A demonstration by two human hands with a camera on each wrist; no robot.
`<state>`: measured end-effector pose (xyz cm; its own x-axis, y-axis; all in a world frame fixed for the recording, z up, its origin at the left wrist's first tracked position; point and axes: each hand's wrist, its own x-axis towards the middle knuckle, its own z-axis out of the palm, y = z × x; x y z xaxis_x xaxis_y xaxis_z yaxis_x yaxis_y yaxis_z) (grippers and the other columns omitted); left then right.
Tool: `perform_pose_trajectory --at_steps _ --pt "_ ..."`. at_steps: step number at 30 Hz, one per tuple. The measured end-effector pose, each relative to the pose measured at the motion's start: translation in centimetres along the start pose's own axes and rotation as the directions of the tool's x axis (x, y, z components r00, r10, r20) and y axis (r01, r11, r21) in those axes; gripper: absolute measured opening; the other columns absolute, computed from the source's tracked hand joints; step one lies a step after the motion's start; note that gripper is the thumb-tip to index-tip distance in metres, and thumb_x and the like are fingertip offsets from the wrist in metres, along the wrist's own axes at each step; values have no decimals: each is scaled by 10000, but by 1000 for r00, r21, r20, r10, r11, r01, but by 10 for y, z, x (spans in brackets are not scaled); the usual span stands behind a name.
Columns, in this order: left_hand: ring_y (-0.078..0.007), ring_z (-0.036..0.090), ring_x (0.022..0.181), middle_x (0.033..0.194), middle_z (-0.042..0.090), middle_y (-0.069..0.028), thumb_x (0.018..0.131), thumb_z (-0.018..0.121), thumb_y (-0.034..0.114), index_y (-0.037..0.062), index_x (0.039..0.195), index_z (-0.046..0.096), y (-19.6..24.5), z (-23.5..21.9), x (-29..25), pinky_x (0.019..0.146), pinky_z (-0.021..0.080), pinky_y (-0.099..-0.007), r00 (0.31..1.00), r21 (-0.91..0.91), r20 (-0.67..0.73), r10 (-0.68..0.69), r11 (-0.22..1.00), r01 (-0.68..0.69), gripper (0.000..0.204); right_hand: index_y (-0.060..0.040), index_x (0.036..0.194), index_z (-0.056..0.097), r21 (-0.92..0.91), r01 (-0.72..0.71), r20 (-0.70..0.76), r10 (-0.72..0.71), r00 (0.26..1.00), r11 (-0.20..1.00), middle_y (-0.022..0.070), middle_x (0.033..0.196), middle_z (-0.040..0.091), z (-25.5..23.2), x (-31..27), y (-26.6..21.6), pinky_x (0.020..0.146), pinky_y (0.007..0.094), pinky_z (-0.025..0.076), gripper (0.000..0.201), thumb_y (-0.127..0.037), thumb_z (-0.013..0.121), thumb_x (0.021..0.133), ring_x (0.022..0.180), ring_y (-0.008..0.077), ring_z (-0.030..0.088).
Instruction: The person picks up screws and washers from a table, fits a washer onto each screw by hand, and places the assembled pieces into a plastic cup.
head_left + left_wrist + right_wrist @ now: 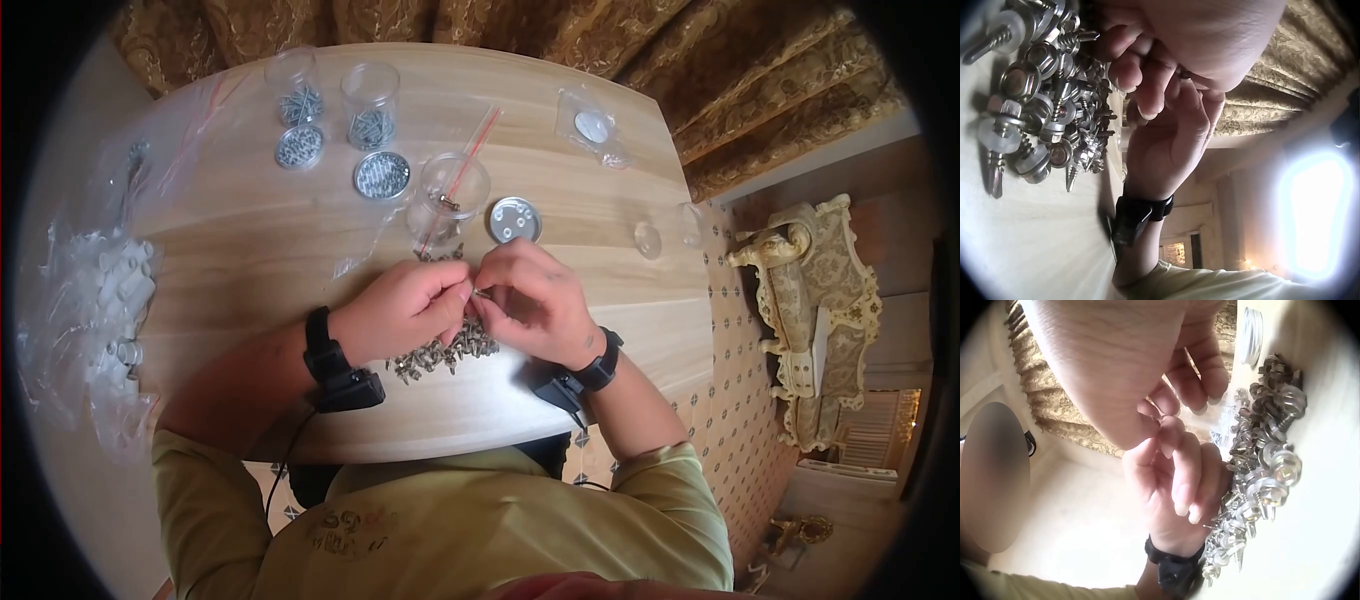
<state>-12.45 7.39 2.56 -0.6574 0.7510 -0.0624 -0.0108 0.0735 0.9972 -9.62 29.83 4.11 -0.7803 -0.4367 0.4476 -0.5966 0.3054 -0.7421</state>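
Observation:
Both hands meet over a heap of hex-head screws with washers [445, 352]. My left hand [405, 305] and right hand [535, 300] pinch at one small metal piece, a screw [483, 293] by its glint, mostly hidden by fingertips. From the left wrist view, a dark metal end shows between the fingers. In the right wrist view, thumbs and index fingers come together, while the other fingers of the right hand [1194, 372] are spread loosely. Beyond the hands stand a clear tub [470, 175] with a few screws in it and a round lid [515, 222] holding several pale rings.
Two clear jars of screws [370, 95] [292, 80] stand at the back left, with filled round lids [382, 175] [299, 147] before them. Plastic bags with white fittings [122, 290] cover the left side. A small bag [592, 127] lies back right, a clear disc [648, 240] nearer.

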Motion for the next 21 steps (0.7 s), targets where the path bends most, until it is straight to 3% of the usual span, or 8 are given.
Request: perform_pose_trajectory --at_steps 4,6,7,9,14,19,21 --pt "-188 594 590 675 627 -89 1066 506 156 10 915 554 1 3 0 584 477 -348 997 81 -39 67 995 -64 215 -26 1025 669 -32 -8 -5 7 1000 999 66 976 621 2 -1 -2 594 257 506 216 37 743 831 729 140 616" --pt "-312 592 595 688 604 -161 1030 546 145 0 925 569 -1 3 0 584 470 -400 984 231 -92 154 964 -129 181 -26 1025 668 -42 3 -10 -3 1000 999 64 962 620 3 -1 -2 593 259 505 214 35 742 833 720 139 613" --pt "-312 592 595 688 604 -161 1030 546 145 0 925 569 -1 4 0 584 470 -400 983 232 -92 156 964 -131 181 -27 1025 667 -52 12 -13 -13 1000 999 62 949 618 4 -1 -2 592 261 505 212 32 742 836 710 138 610" --pt "-398 588 632 712 594 -204 999 573 132 -1 927 586 -1 5 -1 589 464 -440 979 310 -135 154 945 -106 152 -28 1025 665 -25 -43 -5 43 999 999 63 941 619 4 -4 -2 590 262 503 214 30 744 835 703 139 610" --pt "-411 613 660 726 614 -208 986 585 126 6 931 600 3 6 -3 599 474 -453 971 399 -153 183 911 -108 133 0 1010 662 15 -180 30 180 983 984 89 934 650 2 -5 -6 621 271 524 209 50 747 826 686 137 649" --pt "-411 593 642 725 607 -211 983 591 126 10 937 604 0 6 -3 599 476 -446 967 410 -172 186 906 -101 125 -6 1047 678 -144 2 30 2 1000 990 97 912 665 -1 -2 -7 641 299 542 221 20 764 845 712 188 674" --pt "-294 581 557 668 606 -149 1013 562 124 7 917 597 -3 6 -2 558 465 -386 967 364 -175 187 925 -113 155 -24 1037 678 -172 27 14 -25 1000 985 98 893 659 0 0 -8 649 325 541 211 5 760 846 724 238 659"
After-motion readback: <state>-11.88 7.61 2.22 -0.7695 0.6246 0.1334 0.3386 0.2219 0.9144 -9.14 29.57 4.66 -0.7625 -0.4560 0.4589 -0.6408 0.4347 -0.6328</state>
